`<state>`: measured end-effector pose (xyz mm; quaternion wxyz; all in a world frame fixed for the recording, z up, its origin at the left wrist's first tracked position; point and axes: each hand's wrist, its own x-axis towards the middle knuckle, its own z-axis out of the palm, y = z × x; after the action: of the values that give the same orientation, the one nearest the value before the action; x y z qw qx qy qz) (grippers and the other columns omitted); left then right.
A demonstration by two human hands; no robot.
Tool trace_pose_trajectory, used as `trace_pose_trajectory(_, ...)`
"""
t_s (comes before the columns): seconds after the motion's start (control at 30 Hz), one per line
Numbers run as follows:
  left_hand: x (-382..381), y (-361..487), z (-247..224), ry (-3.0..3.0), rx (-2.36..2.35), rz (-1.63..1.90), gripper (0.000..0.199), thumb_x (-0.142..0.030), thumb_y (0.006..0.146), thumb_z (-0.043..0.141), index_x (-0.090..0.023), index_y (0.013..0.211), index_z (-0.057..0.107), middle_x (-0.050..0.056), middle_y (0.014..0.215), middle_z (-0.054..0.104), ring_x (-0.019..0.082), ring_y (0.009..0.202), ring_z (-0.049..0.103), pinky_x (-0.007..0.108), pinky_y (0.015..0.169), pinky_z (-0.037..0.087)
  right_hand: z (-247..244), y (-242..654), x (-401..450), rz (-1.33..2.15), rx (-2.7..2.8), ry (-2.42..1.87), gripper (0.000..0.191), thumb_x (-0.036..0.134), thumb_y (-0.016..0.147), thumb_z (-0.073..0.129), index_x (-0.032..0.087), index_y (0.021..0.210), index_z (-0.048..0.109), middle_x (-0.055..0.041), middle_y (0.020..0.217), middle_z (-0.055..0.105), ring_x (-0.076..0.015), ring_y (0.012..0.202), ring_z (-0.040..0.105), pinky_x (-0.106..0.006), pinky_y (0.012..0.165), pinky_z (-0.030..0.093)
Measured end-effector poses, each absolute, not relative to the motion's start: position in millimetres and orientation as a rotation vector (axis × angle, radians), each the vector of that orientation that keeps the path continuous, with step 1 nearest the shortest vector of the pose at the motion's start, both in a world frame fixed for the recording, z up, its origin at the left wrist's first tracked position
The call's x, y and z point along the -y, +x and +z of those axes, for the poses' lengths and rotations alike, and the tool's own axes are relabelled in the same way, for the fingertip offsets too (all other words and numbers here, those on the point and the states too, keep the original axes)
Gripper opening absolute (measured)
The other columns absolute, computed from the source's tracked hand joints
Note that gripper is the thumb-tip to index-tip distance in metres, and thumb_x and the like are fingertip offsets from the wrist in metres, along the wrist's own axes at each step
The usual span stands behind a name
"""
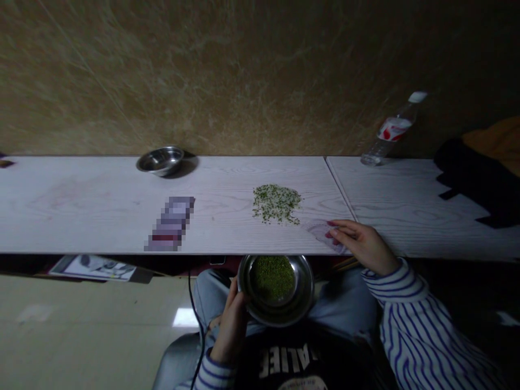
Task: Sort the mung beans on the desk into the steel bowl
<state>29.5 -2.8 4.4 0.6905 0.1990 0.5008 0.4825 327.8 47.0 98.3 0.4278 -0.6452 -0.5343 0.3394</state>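
Note:
My left hand (231,319) grips the left rim of a metal bowl (305,306), which is above my lap just below the table edge. Inside the bowl is a layer of small green beans (273,277), probably mung beans. A clear plastic piece (319,233), thin and rounded, is pinched between the thumb and fingers of my right hand (361,244) over the table's front edge. Its exact kind is hard to make out. Just beyond it, a patch of green beans mixed with white grains (277,203) is spread on the tabletop.
A second metal bowl (161,161) stands near the wall at the left. Closer to me lies a pixelated flat object (170,223). At the right are a water bottle (388,132) and dark cloth (475,181). A cable (195,309) hangs below the white table (93,216).

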Motion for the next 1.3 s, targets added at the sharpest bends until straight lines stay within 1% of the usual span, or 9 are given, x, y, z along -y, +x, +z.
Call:
trace_pose_trajectory(0.2,5.5,36.1,-0.2,0.303,-1.156,1.061,0.062,-0.029,0.074,0.066,-0.031,0.135,0.052,0.005,0.136,0.058,0.028,0.120,0.054,0.036,0.090,0.048,95.9,334.6,-52.0,0.836,1.314,-1.611,0.047,0.054,0.070,0.072,0.016,0.098,0.072,-0.0113,0.082,0.077,-0.0248,0.075,0.073,-0.037,0.069,0.060)
trace_pose_trajectory(0.33,5.8,38.4,-0.3,0.372,-1.145,1.064,0.056,-0.025,0.073,0.066,-0.027,0.128,0.058,0.006,0.130,0.062,0.028,0.119,0.055,0.035,0.092,0.047,95.6,338.5,-57.8,0.756,1.427,-1.630,0.035,0.048,0.074,0.069,0.020,0.093,0.075,-0.0093,0.090,0.077,-0.0250,0.082,0.072,-0.037,0.075,0.059)
trace_pose_trajectory(0.4,4.4,39.2,1.3,0.384,-1.147,1.062,0.055,-0.028,0.073,0.067,-0.028,0.128,0.059,0.005,0.127,0.064,0.028,0.122,0.053,0.035,0.093,0.046,96.4,339.2,-61.6,0.711,1.508,-1.657,0.030,0.044,0.076,0.066,0.021,0.091,0.076,-0.0081,0.093,0.077,-0.0251,0.086,0.071,-0.038,0.080,0.058)
trace_pose_trajectory(0.53,1.0,39.8,5.8,0.334,-1.111,1.062,0.057,-0.030,0.075,0.066,-0.028,0.131,0.056,0.006,0.133,0.061,0.028,0.127,0.049,0.035,0.095,0.045,96.2,340.6,-69.6,0.667,1.644,-1.670,0.026,0.038,0.079,0.062,0.022,0.093,0.076,-0.0062,0.096,0.077,-0.0252,0.090,0.070,-0.039,0.087,0.056)
trace_pose_trajectory(0.73,-0.9,40.9,6.8,0.252,-1.169,1.039,0.062,-0.022,0.073,0.063,-0.027,0.134,0.052,0.007,0.130,0.061,0.030,0.116,0.056,0.038,0.090,0.049,94.7,341.3,-80.0,0.724,1.780,-1.639,0.025,0.035,0.083,0.060,0.024,0.098,0.076,-0.0050,0.099,0.076,-0.0241,0.094,0.070,-0.038,0.092,0.053)
trace_pose_trajectory(0.87,-2.1,42.4,4.9,0.284,-1.138,1.056,0.060,-0.023,0.074,0.064,-0.027,0.133,0.054,0.007,0.127,0.063,0.029,0.116,0.056,0.037,0.091,0.048,96.6,336.9,-98.9,0.808,1.846,-1.595,0.025,0.036,0.082,0.061,0.024,0.097,0.077,-0.0056,0.097,0.077,-0.0237,0.092,0.070,-0.039,0.090,0.054)
trace_pose_trajectory(1.1,-5.1,41.7,0.9,0.329,-1.079,1.036,0.060,-0.029,0.081,0.063,-0.028,0.140,0.047,0.006,0.142,0.053,0.028,0.130,0.046,0.035,0.098,0.044,102.6,318.5,-146.7,0.912,1.908,-1.501,0.025,0.031,0.080,0.060,0.021,0.096,0.076,-0.0052,0.097,0.077,-0.0205,0.090,0.070,-0.036,0.087,0.054)
trace_pose_trajectory(1.2,-6.1,40.0,-5.1,0.348,-1.085,1.040,0.062,-0.029,0.081,0.062,-0.027,0.141,0.046,0.006,0.143,0.052,0.028,0.133,0.043,0.036,0.102,0.041,103.2,310.8,-163.2,0.891,1.944,-1.475,0.025,0.027,0.080,0.060,0.020,0.097,0.076,-0.0056,0.098,0.077,-0.0201,0.091,0.070,-0.035,0.086,0.053)
trace_pose_trajectory(1.3,-6.7,38.5,-11.1,0.366,-1.102,1.068,0.065,-0.025,0.079,0.061,-0.025,0.142,0.046,0.008,0.140,0.055,0.029,0.130,0.046,0.039,0.103,0.040,100.8,305.9,-177.6,0.869,1.952,-1.450,0.024,0.023,0.080,0.061,0.020,0.098,0.076,-0.0057,0.099,0.077,-0.0196,0.092,0.070,-0.034,0.087,0.053)
